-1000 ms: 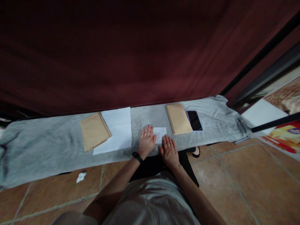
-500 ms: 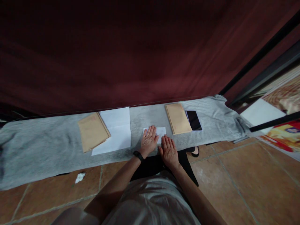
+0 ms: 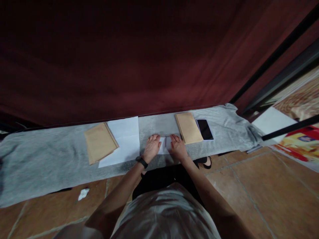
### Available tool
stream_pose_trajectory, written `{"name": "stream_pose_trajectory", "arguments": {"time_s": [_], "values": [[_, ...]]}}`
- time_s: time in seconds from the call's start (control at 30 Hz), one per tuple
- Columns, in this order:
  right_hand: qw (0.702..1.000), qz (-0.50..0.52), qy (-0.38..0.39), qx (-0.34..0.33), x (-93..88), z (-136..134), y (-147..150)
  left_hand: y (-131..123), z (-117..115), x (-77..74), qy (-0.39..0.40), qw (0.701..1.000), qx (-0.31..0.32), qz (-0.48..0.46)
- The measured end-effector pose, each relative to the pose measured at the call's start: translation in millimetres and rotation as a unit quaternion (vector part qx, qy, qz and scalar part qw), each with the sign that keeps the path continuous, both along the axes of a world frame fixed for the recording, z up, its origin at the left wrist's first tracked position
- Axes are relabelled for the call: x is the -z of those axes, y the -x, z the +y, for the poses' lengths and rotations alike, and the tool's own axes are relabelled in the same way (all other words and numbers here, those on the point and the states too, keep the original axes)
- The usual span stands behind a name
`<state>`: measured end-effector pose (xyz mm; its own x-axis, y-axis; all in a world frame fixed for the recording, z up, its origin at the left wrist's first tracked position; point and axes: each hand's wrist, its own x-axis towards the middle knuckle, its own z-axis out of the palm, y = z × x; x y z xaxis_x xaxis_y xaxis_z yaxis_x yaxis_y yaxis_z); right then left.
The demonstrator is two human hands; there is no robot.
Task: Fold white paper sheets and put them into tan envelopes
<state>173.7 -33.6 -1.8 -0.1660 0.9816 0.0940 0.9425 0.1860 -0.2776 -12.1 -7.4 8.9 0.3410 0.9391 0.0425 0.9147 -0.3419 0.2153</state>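
A small folded sheet of white paper (image 3: 162, 146) lies on the grey cloth, in front of my body, with a crease line near its middle. My left hand (image 3: 152, 147) is at its left end, fingers bent and closed over the edge. At the right end, my right hand (image 3: 178, 147) has its fingers likewise curled on the paper. The undersides of both hands and the paper's two ends are hidden. Just beyond my right hand rests a stack of brown envelopes (image 3: 189, 127).
Grey cloth (image 3: 57, 166) covers the long narrow bench. To the left, more brown envelopes (image 3: 99, 144) overlap a large white sheet (image 3: 128, 139). A phone (image 3: 205, 129) lies at the right. A dark red surface (image 3: 149, 73) rises behind. Crumpled white tissue (image 3: 83, 194) is on the tiled floor.
My hands have moved apart to the paper's two ends. The left hand went from lying flat on the sheet to curled fingers, and the right hand moved up onto it. The view shifted slightly.
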Motion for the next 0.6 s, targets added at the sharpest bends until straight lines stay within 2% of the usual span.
{"name": "stream_pose_trajectory", "arguments": {"time_s": [0.13, 0.27, 0.33, 0.4, 0.5, 0.57, 0.6], "values": [[0.999, -0.023, 0.023, -0.008, -7.9, 16.7, 5.6, 3.0, 15.7, -4.1, 0.039, 0.999, -0.001, -0.023], [1.0, -0.02, 0.015, -0.007, -23.9, 24.7, 3.8, 4.4, 20.6, -11.6, 0.038, 0.999, -0.009, -0.035], [1.0, -0.017, 0.009, -0.005, -37.6, 26.8, 0.0, 4.9, 18.3, -22.7, 0.007, 0.999, -0.012, -0.051], [1.0, -0.002, -0.02, -0.002, -53.3, 26.0, -4.9, 6.4, 13.4, -37.9, -0.058, 0.995, -0.013, -0.085], [0.99, 0.053, -0.128, -0.016, -70.1, 17.0, -11.9, 10.5, 1.8, -56.6, -0.147, 0.981, 0.012, -0.13], [0.985, 0.066, -0.157, -0.026, -69.3, 5.5, -15.3, 13.5, -9.1, -56.9, -0.16, 0.978, 0.039, -0.13], [0.985, 0.065, -0.154, -0.036, -64.4, -1.6, -16.6, 14.8, -15.5, -52.3, -0.155, 0.979, 0.051, -0.119]]}}
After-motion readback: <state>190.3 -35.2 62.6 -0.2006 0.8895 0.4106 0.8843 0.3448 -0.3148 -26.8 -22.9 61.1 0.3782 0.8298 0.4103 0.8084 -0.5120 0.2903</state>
